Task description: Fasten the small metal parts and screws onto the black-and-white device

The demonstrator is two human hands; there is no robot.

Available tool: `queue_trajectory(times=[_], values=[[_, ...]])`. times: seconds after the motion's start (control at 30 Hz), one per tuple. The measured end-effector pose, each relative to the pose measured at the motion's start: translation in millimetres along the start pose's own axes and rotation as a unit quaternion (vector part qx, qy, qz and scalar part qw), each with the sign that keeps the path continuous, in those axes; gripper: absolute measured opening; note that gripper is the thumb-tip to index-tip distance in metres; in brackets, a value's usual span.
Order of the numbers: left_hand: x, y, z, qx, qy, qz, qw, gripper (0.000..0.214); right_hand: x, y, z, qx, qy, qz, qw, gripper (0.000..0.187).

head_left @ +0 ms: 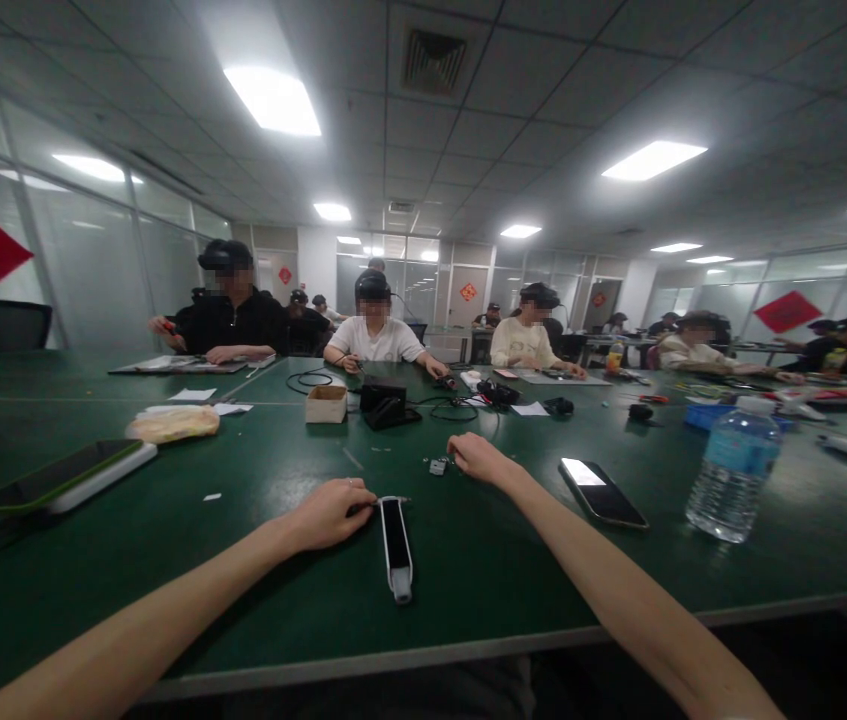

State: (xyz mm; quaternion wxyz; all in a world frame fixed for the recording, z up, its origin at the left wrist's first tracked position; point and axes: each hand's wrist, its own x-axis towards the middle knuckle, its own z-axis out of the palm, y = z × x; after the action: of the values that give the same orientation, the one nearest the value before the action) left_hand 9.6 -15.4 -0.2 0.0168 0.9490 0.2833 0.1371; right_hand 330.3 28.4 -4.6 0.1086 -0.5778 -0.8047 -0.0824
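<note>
The slim device [396, 545] has a white rim and black face.

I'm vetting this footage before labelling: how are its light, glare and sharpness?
In the head view, the ceiling lights burn out to white with a hazy glow; in the head view, the phone has a bright white patch on its screen; also in the head view, the small parts near the right hand look too soft to identify.

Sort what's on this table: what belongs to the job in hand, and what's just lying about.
Apparently in use:
white-framed device at the left hand
small parts by the right hand

Apparently lying about:
phone
water bottle
small box
</note>
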Motion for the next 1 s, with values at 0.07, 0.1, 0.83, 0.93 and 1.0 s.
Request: queue_trajectory(times=[0.07, 0.1, 0.83, 0.93, 1.0], values=[[-0.1, -1.1, 0.6, 0.006, 0.004, -0.009, 1.000, 0.026, -0.6, -2.6, -2.6, 0.009, 0.022, -0.010, 1.000, 0.024], [-0.2, -1.6, 0.8, 0.005, 0.008, -0.015, 1.000, 0.025, -1.0, -5.7, -4.1, 0.015, 0.035, -0.018, 0.999, 0.024], [0.8, 9.3, 8.6, -0.061, 0.163, -0.007, 0.985, 0.008, -37.0, -136.1, -9.5, 0.511, 0.094, -0.100, 0.849, 0.009], [0.6, 7.7, 9.6, -0.057, 0.170, 0.007, 0.984, 0.008, -36.7, -135.0, -9.6, 0.496, 0.092, -0.106, 0.857, 0.008], [0.7, 6.1, 10.6, -0.052, 0.174, 0.014, 0.983, 0.006, -36.4, -133.9, -9.9, 0.483, 0.096, -0.111, 0.863, 0.006]])
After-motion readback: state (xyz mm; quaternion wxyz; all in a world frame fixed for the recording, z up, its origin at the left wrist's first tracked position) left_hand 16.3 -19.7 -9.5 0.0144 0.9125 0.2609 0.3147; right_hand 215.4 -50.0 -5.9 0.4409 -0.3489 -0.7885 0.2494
